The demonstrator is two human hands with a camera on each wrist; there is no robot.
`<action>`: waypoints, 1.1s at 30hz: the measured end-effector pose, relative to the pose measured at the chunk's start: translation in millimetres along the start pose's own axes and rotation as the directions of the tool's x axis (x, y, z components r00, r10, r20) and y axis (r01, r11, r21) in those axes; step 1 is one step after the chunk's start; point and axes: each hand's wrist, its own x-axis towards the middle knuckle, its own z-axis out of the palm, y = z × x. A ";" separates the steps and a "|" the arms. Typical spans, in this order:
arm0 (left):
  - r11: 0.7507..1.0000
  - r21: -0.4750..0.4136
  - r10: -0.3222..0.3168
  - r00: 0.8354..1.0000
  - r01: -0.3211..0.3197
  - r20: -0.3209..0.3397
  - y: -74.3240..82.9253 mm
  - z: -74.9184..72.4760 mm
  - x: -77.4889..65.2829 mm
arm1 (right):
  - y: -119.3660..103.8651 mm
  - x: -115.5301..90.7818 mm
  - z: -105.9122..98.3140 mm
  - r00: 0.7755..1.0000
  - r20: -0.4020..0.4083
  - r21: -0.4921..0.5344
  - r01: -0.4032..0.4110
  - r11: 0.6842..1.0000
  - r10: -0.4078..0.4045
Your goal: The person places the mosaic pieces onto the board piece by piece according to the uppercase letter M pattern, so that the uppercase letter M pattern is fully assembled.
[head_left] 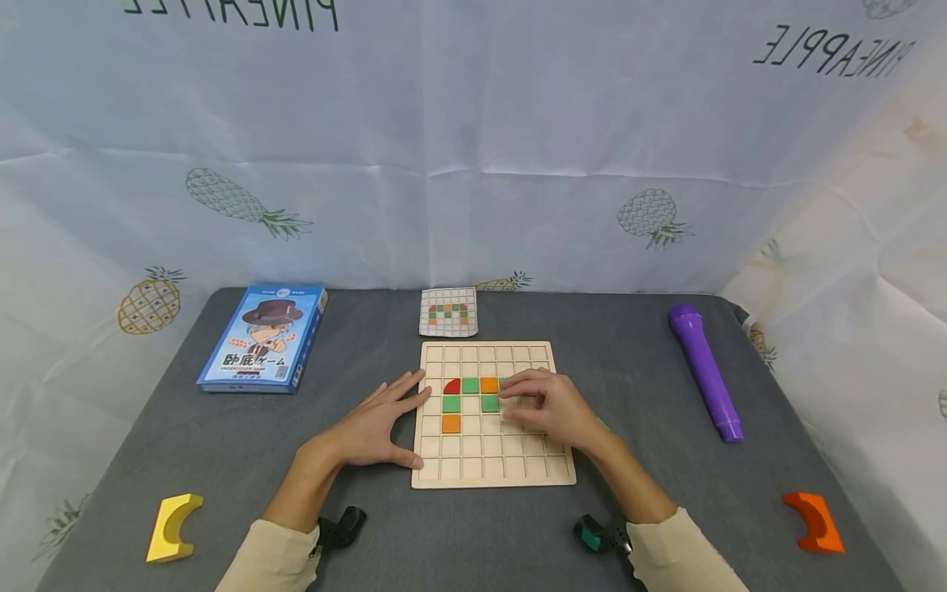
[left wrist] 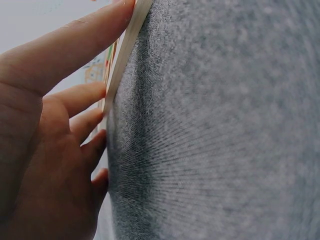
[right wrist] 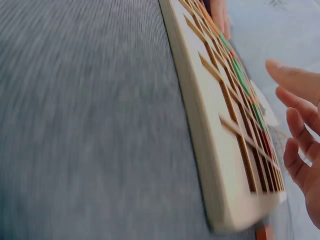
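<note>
A wooden grid board lies on the table, with red, green and orange tiles in several of its cells. A green tile sits above an orange tile at the board's left. My left hand rests at the board's left edge, fingers spread, thumb on the lower corner; the left wrist view shows thumb and fingertips touching that edge. Over the board's right half hovers my right hand, covering some cells. In the right wrist view its fingers are loosely bent, apart from the board, with nothing seen between them.
Behind the board lies a pattern card. A blue game box is at back left, a purple microphone-shaped stick at right. A yellow arch block and an orange arch block lie near the front sides. Pineapple-print cloth hangs behind.
</note>
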 end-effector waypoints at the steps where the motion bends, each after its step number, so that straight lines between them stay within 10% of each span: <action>1: 1.000 -0.001 0.000 1.000 0.000 0.000 -0.1 0.1 0.0 | 1.0 -1.8 -2.3 1.000 -0.004 -0.006 -0.003 1.000 0.003; 33: 1.000 -0.002 0.007 1.000 -0.007 -0.003 0.1 -0.3 -0.1 | 47.5 -88.7 -75.6 0.990 -0.068 -0.126 -0.128 0.984 0.120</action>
